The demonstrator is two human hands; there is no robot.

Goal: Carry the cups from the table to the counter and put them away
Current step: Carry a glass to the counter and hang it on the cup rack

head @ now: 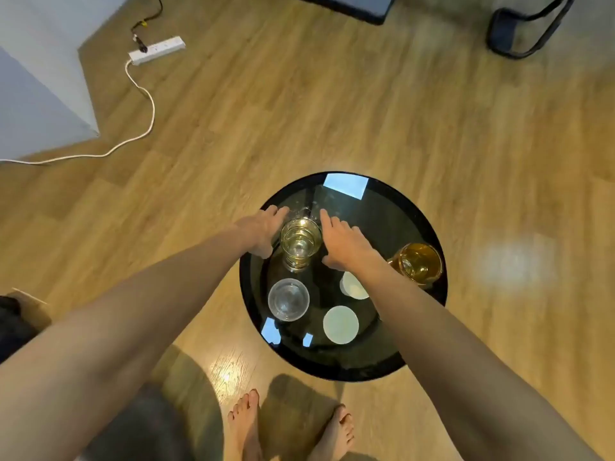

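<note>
Tall glass [300, 243]: my landmark, upright on the round table [422, 227].
Left hand [264, 227]: I see it relaxed, just left of it (contact unclear).
Right hand [344, 242]: fingers straight, just right, grasping nothing.

One head-worn wide-angle view looks steeply down from standing height. It faces the round glass table [412, 354] and wooden floor [299, 94], with both forearms reaching in from below.
</note>
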